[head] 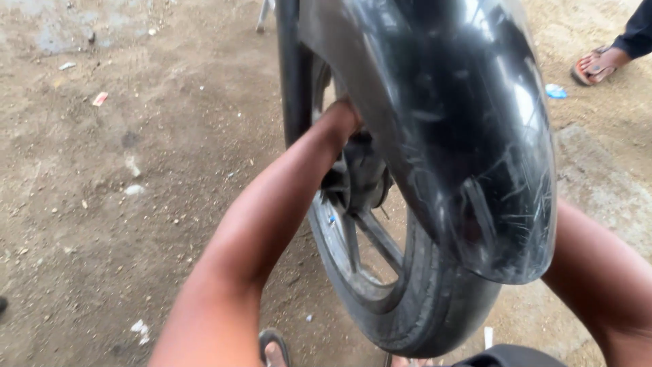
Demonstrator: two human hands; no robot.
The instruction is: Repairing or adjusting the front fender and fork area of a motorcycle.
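While the left hand (343,115) reaches in behind the black mudguard (468,136) toward the wheel hub (360,173), its fingers are hidden, so I cannot tell their grip. Only the forearm of the right arm shows at four o'clock; its hand is out of sight. With the tyre (421,306) standing on dirt ground (136,170) at six o'clock, working well here probably means feeling carefully and keeping the wheel steady.

The front mudguard (468,136) sits over the motorcycle front wheel (407,299), which stands on the dirt ground (102,204). The left hand (343,115) reaches in from the left to the wheel hub (360,177), under the mudguard. The right forearm (598,278) passes behind the mudguard's right side. Another person's sandalled foot (601,64) stands far right, well apart.
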